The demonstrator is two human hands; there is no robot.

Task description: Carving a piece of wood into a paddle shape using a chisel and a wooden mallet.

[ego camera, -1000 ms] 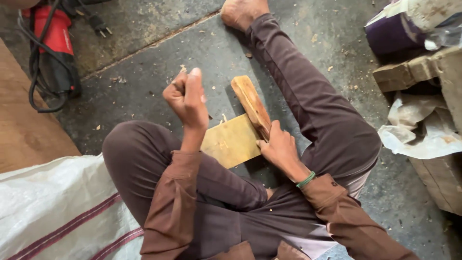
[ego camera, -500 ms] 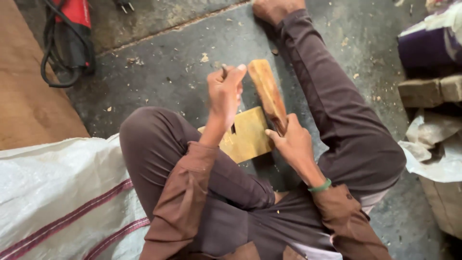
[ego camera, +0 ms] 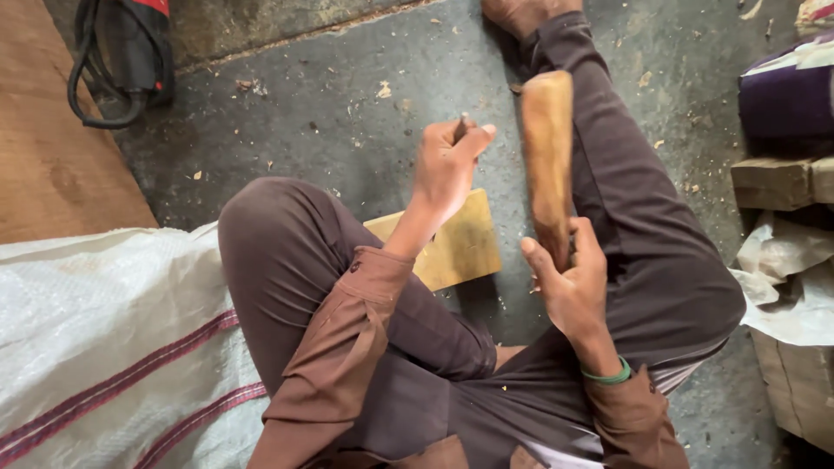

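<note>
I sit on a grey concrete floor in brown clothes, one knee bent up. My left hand is raised above a flat yellowish wooden block and pinches a small thin dark tool, its kind too small to tell. My right hand, with a green band at the wrist, grips the lower end of a thick wooden club. The club points away from me, along my outstretched right leg. The block lies on the floor between my legs, partly hidden by my left forearm.
A red power tool with a coiled black cord lies at the top left beside a wooden board. A white woven sack covers the floor at the left. At the right stand a purple container, wood offcuts and crumpled paper.
My right hand has swung the club off the block so that it now points away along my leg. My left hand stays raised over the block, fingers closed on the small tool.
</note>
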